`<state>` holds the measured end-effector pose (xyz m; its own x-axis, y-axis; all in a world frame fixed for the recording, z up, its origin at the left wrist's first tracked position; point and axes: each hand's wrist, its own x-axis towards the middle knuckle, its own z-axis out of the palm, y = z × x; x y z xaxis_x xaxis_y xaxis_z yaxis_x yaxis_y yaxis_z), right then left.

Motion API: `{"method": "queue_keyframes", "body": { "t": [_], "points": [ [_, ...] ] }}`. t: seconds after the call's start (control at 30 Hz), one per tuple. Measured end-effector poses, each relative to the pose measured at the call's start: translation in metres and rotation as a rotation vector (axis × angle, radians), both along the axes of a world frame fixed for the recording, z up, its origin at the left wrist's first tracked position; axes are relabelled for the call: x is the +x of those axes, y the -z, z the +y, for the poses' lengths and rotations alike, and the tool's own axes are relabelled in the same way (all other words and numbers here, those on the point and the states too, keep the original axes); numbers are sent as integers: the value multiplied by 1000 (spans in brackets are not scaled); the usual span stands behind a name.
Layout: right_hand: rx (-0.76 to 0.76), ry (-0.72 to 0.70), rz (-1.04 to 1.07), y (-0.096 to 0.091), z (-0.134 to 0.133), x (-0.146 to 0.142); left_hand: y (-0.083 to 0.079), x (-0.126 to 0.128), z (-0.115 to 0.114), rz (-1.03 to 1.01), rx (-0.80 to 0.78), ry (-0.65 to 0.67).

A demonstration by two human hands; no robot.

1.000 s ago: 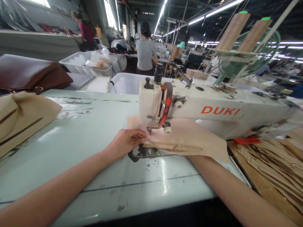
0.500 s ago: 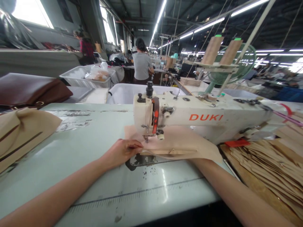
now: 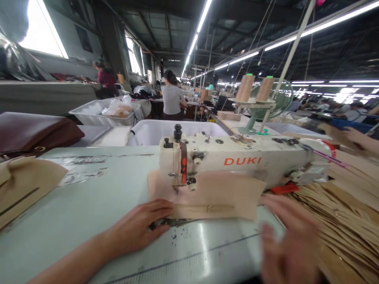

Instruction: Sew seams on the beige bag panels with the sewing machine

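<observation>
Right hand (image 3: 291,242), blurred — thumb and fingers spread, just beside the beige panel (image 3: 227,193). Left hand (image 3: 142,223) — fingers together, thumb apart, fingertips at the panel's near-left edge. Panel lies on the table (image 3: 118,181), partly beneath the sewing machine (image 3: 219,157).

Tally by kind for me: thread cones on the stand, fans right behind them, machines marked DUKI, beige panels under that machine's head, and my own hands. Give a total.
Thread cones: 2
Fan: 1
DUKI machine: 1
Beige panel: 1
Your hands, left hand and right hand: 2
Total: 7
</observation>
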<state>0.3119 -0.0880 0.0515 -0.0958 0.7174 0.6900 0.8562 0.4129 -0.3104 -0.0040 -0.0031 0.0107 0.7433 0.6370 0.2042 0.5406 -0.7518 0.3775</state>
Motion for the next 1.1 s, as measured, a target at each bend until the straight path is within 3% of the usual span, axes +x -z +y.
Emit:
{"method": "queue_keyframes", "body": {
  "t": [0.13, 0.23, 0.37, 0.5, 0.6, 0.73, 0.9, 1.0, 1.1],
  "points": [
    [-300, -228, -284, 48, 34, -56, 9, -2, -7, 51, 78, -94],
    [-400, -278, -398, 69, 72, -54, 13, 0, -7, 74, 99, -120],
    [-321, -331, -502, 63, 97, -33, 10, 7, -2, 65, 100, -122],
    [-205, -407, -687, 43, 101, -28, 12, 8, -1, 48, 128, -135],
    [-145, -432, -708, 36, 100, -26, 18, 4, -5, 73, 123, -158],
    [-74, -394, -527, 49, 94, -23, 22, 0, -7, 124, 115, -179],
    [-280, -296, -457, 76, 90, -27, 20, 5, -2, 161, 111, -153],
    [-306, -241, -469, 53, 82, -25, 18, 10, 1, 141, 104, -140],
    [-204, -286, -357, -18, 68, -21, 17, 10, 1, 124, 96, -124]
  ]
}}
